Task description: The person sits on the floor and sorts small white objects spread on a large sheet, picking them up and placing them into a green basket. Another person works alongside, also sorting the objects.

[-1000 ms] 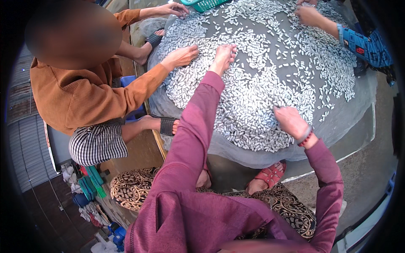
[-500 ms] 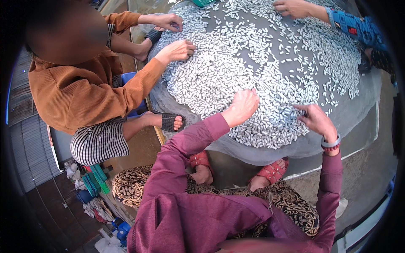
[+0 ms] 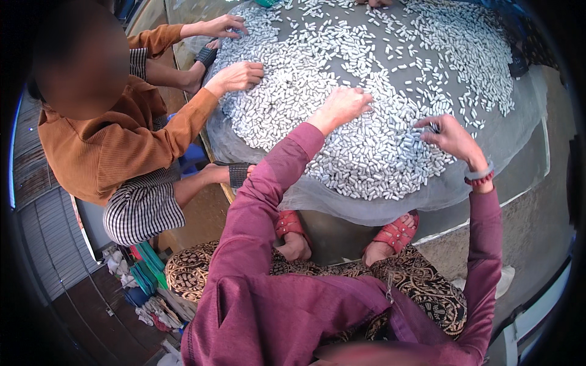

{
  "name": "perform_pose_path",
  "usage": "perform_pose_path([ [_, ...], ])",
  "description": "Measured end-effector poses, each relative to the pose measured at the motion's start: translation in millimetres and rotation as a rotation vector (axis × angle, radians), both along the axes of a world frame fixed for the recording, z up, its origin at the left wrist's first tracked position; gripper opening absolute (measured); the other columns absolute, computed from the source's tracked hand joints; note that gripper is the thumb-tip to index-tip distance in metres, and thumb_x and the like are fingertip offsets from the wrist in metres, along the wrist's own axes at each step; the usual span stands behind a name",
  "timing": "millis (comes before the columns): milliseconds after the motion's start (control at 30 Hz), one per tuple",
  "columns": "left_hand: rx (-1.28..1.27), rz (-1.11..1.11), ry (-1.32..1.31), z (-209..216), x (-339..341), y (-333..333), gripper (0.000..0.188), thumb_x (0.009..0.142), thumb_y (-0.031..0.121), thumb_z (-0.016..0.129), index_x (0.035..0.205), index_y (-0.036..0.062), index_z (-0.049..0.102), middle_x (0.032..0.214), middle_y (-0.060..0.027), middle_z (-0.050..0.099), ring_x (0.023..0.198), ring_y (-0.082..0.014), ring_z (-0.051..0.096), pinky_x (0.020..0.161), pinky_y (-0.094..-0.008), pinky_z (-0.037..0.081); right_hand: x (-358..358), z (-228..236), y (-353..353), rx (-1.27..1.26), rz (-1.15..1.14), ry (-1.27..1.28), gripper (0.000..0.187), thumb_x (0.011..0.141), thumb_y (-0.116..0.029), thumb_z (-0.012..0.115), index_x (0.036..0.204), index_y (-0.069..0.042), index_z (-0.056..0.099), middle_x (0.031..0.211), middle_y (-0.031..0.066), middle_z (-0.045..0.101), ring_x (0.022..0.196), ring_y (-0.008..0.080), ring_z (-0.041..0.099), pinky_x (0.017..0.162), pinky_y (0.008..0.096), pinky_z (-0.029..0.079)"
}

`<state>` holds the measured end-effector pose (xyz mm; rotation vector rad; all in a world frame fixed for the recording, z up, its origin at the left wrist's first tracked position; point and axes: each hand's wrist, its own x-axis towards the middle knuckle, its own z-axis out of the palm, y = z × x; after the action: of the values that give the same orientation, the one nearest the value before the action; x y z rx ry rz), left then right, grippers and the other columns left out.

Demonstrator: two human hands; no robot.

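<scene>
A broad heap of small silvery cylindrical pieces [image 3: 366,168] covers a pale mesh sheet in front of me. My left hand [image 3: 345,105] is over the middle of the heap, its fingers closed and bent down. Whatever lies between its fingertips is hidden. My right hand [image 3: 450,135] hovers at the heap's right side, thumb and fingers apart and half curled. A dark spot shows in the gap between them; I cannot tell whether it is shadow or a piece. A grey band and a red bracelet [image 3: 480,177] circle my right wrist.
On the left a person in a brown sleeve [image 3: 177,131] has both hands [image 3: 235,78] at the heap's left edge. Another hand [image 3: 375,2] shows at the far edge. The mesh sheet [image 3: 360,211] reaches close to my red sandals [image 3: 397,232]. Green and blue items lie lower left.
The whole view has shifted, so the heap sits higher. My left hand has moved farther over the pieces. My right hand's fingers are spread more. The far co-worker's hand has mostly left view.
</scene>
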<state>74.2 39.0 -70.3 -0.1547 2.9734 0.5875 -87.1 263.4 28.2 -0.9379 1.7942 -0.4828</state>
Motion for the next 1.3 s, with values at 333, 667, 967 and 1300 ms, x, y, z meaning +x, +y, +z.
perform_pose_path([
  [333,0.044,0.489,0.125,18,23,-42,0.024,0.077,0.026,0.062,0.084,0.0035,0.063,0.069,-0.0136,0.063,0.066,-0.0272,0.062,0.065,-0.0369,0.048,-43,-101,-115,-0.31,-0.205,0.439,0.027,0.08,-0.021,0.063,0.096,0.001,0.062,0.092,0.0217,0.064,0.09,0.0349,0.062,0.079,0.0396,0.048],
  [667,0.217,0.387,-0.171,59,35,-5,0.026,0.074,0.028,0.062,0.082,0.0032,0.064,0.066,-0.0154,0.063,0.067,-0.0303,0.063,0.067,-0.039,0.049,23,-107,-94,-0.373,0.339,0.597,0.011,0.077,-0.004,0.05,0.075,0.001,0.058,0.074,0.019,0.063,0.072,0.0354,0.063,0.061,0.0435,0.05],
  [967,0.576,0.345,-0.169,47,48,-14,0.015,0.078,0.02,0.064,0.079,0.0052,0.063,0.058,0.0026,0.054,0.051,-0.0048,0.047,0.047,-0.0232,0.039,37,-82,-34,-0.468,0.395,0.531,0.012,0.078,-0.009,0.058,0.082,0.001,0.053,0.066,0.018,0.057,0.067,0.0334,0.059,0.06,0.0424,0.044],
  [1300,0.672,0.279,-0.126,34,52,-16,0.013,0.082,0.019,0.063,0.084,0.0062,0.063,0.059,-0.0045,0.057,0.049,-0.0155,0.053,0.047,-0.0289,0.04,7,-49,-11,-0.215,-0.192,0.124,0.023,0.084,-0.024,0.064,0.085,-0.001,0.062,0.067,0.0072,0.06,0.065,0.0143,0.054,0.061,0.03,0.043],
])
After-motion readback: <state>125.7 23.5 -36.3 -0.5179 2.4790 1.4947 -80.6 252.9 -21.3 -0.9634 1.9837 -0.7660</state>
